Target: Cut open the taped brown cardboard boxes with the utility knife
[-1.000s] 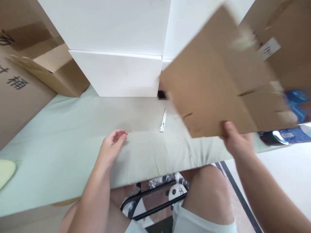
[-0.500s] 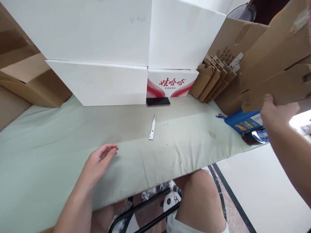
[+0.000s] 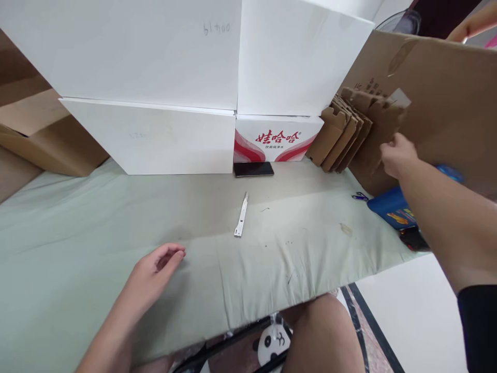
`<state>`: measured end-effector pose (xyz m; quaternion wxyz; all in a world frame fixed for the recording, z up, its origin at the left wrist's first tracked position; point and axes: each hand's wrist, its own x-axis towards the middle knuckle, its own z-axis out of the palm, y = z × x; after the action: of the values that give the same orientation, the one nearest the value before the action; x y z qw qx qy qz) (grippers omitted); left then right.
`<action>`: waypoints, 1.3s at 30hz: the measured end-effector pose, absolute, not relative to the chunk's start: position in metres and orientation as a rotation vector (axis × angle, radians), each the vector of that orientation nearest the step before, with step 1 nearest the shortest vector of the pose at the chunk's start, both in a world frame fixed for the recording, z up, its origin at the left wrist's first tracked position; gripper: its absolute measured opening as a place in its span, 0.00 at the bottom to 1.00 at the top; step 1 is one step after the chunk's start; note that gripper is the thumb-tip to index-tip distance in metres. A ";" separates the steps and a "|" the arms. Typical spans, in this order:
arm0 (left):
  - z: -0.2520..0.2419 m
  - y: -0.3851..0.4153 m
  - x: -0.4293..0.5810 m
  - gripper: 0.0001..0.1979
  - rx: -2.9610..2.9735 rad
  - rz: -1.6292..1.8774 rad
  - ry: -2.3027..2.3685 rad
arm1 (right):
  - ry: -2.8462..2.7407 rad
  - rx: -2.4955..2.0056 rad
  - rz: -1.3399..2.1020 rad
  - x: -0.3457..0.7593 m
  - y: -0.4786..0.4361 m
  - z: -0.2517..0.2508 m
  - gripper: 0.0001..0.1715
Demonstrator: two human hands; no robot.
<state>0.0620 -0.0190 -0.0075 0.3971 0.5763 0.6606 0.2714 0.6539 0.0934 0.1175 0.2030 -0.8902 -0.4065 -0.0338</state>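
My left hand (image 3: pixel 157 267) rests on the green cloth at the left, fingers loosely curled, a hollow between them and the thumb, nothing held. At the right, my right hand (image 3: pixel 399 155) is closed on the edge of a brown cardboard piece (image 3: pixel 388 116), which is partly blurred. This piece stands beside a row of folded cardboard pieces (image 3: pixel 336 137); whether it touches them I cannot tell. A slim silver utility knife (image 3: pixel 241 215) lies on the cloth between my hands. Behind it, a black phone (image 3: pixel 253 169) lies against a white printed box (image 3: pixel 277 139).
Large white boxes (image 3: pixel 155 52) are stacked along the back. Brown cartons (image 3: pixel 50 134) stand at the left, and a tall carton (image 3: pixel 438 88) at the right. Near my right forearm are a blue container (image 3: pixel 392 207) and a dark bottle (image 3: pixel 412 238). Another person's hand (image 3: pixel 476 25) shows at top right.
My right hand has moved left and away from me, from a large cardboard piece at the far right to beside the folded row. My left hand stays on the cloth. The view shifted slightly.
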 end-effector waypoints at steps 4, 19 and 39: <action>-0.004 -0.019 0.066 0.22 1.431 0.710 1.621 | -1.202 -2.657 0.420 0.626 0.093 0.105 0.24; 0.031 -0.059 0.029 0.10 1.351 0.993 1.473 | -3.061 -1.201 0.769 0.314 0.031 0.078 0.26; 0.028 -0.069 -0.040 0.07 1.127 1.138 1.612 | -2.513 -1.181 0.517 -0.053 0.208 0.087 0.32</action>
<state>-0.0404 -0.0693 0.0279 0.4212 0.4499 0.6434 0.4541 -0.0533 0.2078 0.0867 0.1581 -0.4129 -0.8786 0.1808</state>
